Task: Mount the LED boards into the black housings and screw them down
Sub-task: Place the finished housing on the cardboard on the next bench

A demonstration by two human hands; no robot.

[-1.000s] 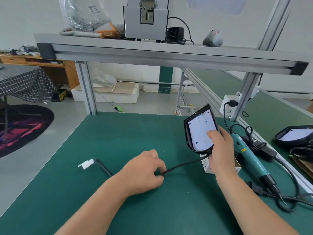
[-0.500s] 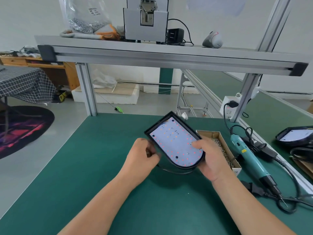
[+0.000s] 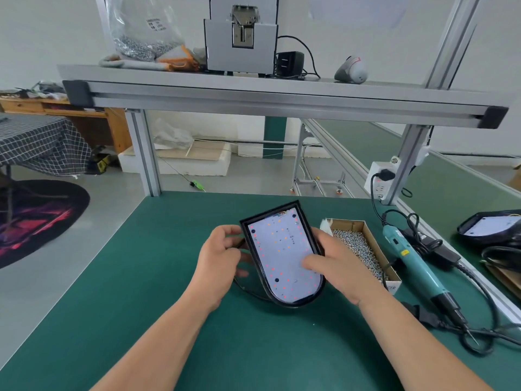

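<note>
Both hands hold the black housing (image 3: 269,212), LED board (image 3: 282,249) inside

Fingers (image 3: 229,230) of the left hand (image 3: 222,261) curl against its left rim; the right hand (image 3: 342,268) lays its thumb (image 3: 311,262) on the board, other fingers hidden behind the right rim. The housing is mid-table (image 3: 169,277), rounded end near; right of it a box (image 3: 348,222) of screws (image 3: 355,246), then an electric screwdriver (image 3: 414,266)

Ahead of me a grey aluminium-profile shelf (image 3: 282,98) spans the green-matted workbench (image 3: 127,320), with a pale white wall (image 3: 50,38) behind it. To my left, the smooth grey floor (image 3: 42,292) carries a round dark rug with red and purple streaks (image 3: 33,221), a table under black checked cloth (image 3: 36,145), and a wooden desk (image 3: 117,131) against the wall.
</note>
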